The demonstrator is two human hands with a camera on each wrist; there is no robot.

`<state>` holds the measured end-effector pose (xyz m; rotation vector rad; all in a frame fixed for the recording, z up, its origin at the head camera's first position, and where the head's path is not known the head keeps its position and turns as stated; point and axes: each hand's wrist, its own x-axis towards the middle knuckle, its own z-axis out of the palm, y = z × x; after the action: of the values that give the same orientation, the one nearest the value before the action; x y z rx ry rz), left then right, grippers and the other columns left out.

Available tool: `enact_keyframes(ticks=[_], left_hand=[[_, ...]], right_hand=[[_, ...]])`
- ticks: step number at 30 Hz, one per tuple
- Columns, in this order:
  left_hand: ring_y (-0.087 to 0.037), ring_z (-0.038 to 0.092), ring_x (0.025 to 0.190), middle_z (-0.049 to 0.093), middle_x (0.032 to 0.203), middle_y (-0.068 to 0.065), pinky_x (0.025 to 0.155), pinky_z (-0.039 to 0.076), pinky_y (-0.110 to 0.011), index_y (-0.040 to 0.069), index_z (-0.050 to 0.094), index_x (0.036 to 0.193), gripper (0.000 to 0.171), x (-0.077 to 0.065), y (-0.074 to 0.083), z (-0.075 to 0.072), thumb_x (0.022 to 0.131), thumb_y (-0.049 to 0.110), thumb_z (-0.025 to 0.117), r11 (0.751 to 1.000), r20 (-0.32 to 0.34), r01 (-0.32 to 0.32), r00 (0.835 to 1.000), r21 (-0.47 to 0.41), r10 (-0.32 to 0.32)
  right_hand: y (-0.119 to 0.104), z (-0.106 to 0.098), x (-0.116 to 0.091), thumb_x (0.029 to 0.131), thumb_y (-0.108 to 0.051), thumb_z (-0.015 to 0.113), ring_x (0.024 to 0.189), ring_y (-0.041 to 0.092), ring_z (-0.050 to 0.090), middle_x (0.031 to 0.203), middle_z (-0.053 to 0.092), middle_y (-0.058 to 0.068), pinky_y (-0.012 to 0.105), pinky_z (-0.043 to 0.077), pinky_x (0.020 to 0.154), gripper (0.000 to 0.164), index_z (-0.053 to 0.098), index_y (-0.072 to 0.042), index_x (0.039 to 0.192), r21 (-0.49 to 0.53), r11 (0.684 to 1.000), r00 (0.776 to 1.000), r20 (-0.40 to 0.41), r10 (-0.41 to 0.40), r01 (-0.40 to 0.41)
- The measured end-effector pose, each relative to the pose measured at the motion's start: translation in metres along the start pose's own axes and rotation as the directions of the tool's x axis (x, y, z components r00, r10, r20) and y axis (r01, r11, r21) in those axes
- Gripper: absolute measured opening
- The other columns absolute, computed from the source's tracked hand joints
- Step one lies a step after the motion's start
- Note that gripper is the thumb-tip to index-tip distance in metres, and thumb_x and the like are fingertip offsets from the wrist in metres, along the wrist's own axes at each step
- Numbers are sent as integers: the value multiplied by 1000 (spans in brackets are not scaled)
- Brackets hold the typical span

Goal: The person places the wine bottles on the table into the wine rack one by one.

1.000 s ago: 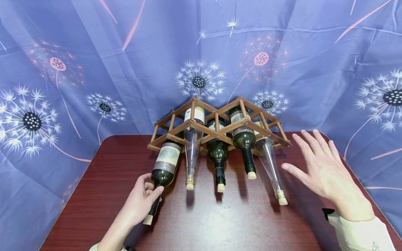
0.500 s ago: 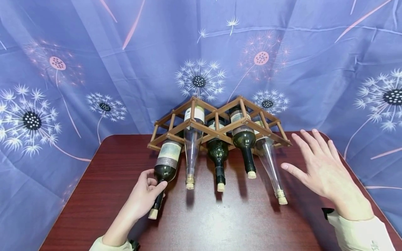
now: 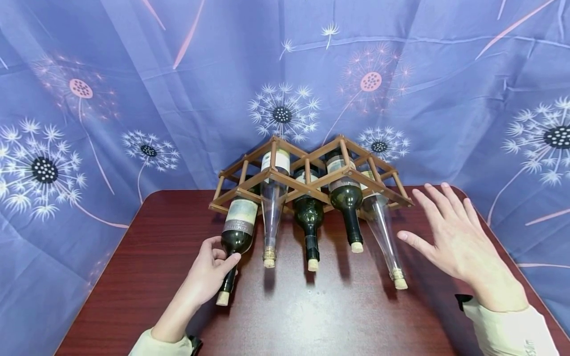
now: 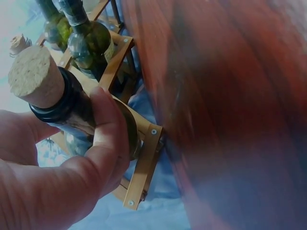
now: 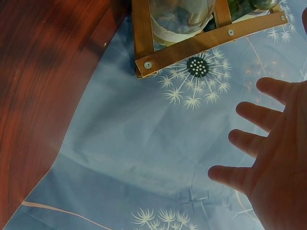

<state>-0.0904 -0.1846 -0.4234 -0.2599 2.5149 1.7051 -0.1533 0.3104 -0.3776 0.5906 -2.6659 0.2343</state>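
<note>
My left hand (image 3: pixel 209 272) grips a dark green wine bottle (image 3: pixel 238 227) around its neck and shoulder. That bottle's base end lies inside the leftmost slot of a wooden wine rack (image 3: pixel 307 188), and its corked neck points toward me. In the left wrist view its cork (image 4: pixel 36 76) is close to the camera, with the thumb and fingers wrapped about the neck. My right hand (image 3: pixel 458 242) hovers right of the rack with fingers spread, touching nothing. In the right wrist view the fingers (image 5: pixel 254 143) are straight, apart from the rack's end (image 5: pixel 211 43).
Other corked bottles lie in the rack: a clear one (image 3: pixel 271 217), a green one (image 3: pixel 309 217), another green one (image 3: pixel 347 202) and a clear one (image 3: pixel 383 227) at the right. The rack stands at the back of a reddish-brown table (image 3: pixel 311 316), before a blue dandelion-print cloth (image 3: pixel 213 89).
My left hand has pushed the dark green bottle up and to the right, deeper into the rack. The right hand has stayed almost still.
</note>
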Motion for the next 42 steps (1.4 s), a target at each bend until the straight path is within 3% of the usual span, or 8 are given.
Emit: enact_keyframes(ticks=[42], left_hand=[[-24, 67, 80, 54, 109, -21, 70, 56, -34, 1, 22, 147, 70, 21, 1, 7, 96, 21, 66, 1000, -28, -12, 1000, -24, 11]], right_hand=[[0, 0, 0, 83, -58, 70, 150, 35, 7, 157, 30, 18, 63, 1, 114, 94, 32, -12, 156, 0, 1000, 1000, -2, -3, 3]])
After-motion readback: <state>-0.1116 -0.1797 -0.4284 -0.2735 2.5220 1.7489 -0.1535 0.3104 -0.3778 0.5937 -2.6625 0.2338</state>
